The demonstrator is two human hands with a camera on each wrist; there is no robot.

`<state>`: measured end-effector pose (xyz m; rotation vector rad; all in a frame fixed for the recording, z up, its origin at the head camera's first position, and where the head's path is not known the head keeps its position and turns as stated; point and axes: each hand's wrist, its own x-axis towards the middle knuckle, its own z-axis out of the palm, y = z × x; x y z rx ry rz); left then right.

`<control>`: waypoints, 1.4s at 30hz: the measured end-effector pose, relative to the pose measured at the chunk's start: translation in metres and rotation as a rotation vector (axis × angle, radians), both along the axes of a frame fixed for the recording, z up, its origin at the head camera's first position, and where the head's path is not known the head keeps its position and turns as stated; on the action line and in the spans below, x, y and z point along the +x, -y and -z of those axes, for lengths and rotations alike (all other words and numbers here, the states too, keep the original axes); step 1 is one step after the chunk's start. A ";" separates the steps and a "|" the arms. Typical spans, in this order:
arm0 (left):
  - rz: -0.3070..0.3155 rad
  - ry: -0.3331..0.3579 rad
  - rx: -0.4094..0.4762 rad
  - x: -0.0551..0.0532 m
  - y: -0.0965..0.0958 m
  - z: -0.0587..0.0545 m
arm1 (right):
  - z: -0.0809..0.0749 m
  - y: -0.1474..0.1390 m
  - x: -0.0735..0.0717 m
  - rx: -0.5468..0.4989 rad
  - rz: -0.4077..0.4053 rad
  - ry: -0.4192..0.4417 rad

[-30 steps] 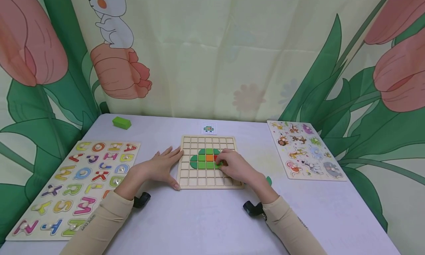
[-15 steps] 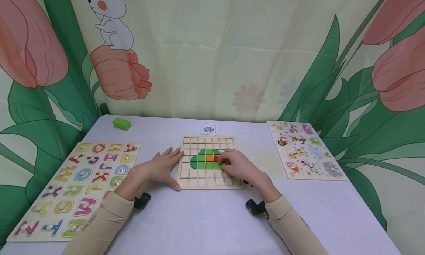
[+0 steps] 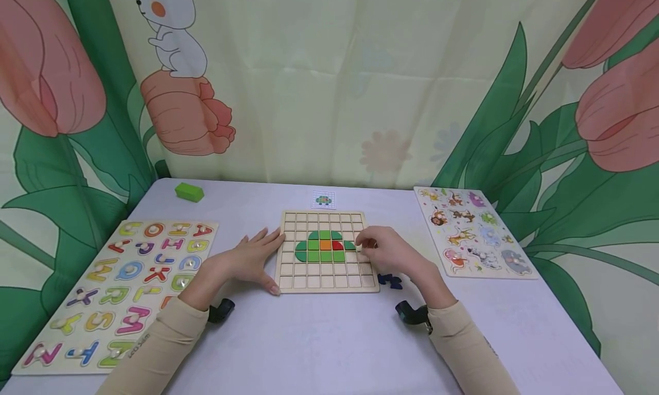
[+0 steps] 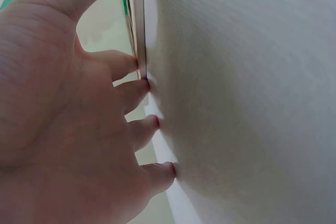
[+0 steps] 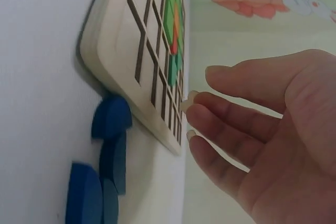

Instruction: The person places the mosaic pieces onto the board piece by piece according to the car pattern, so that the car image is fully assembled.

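Observation:
My left hand (image 3: 249, 260) lies with spread fingers against the left edge of a wooden grid board (image 3: 304, 281); in the left wrist view its fingertips (image 4: 167, 169) rest on the table. Light green squares (image 3: 325, 256), an orange square (image 3: 325, 244), a red piece (image 3: 337, 245) and rounded dark green pieces (image 3: 349, 245) form a shape in the grid. Over the board's right side hovers my right hand (image 3: 388, 251). The right wrist view shows its thumb and fingers apart, holding nothing. Several dark blue rounded blocks (image 5: 111, 119) lie beside the board's near right corner.
A small pattern card (image 3: 323, 199) lies behind the board. To the left are a letter puzzle board (image 3: 115, 258) and a green block (image 3: 189, 192). An animal puzzle board (image 3: 479, 252) stands at the right.
My right hand has let go at the shape's right end and drawn off to the right. A dark green piece beside the red one and the blue blocks now show. The left hand stays put.

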<state>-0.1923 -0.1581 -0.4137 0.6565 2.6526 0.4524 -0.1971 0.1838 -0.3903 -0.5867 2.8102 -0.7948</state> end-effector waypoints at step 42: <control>0.002 -0.007 0.007 -0.003 0.001 0.007 | -0.014 -0.084 0.024 0.316 0.101 0.308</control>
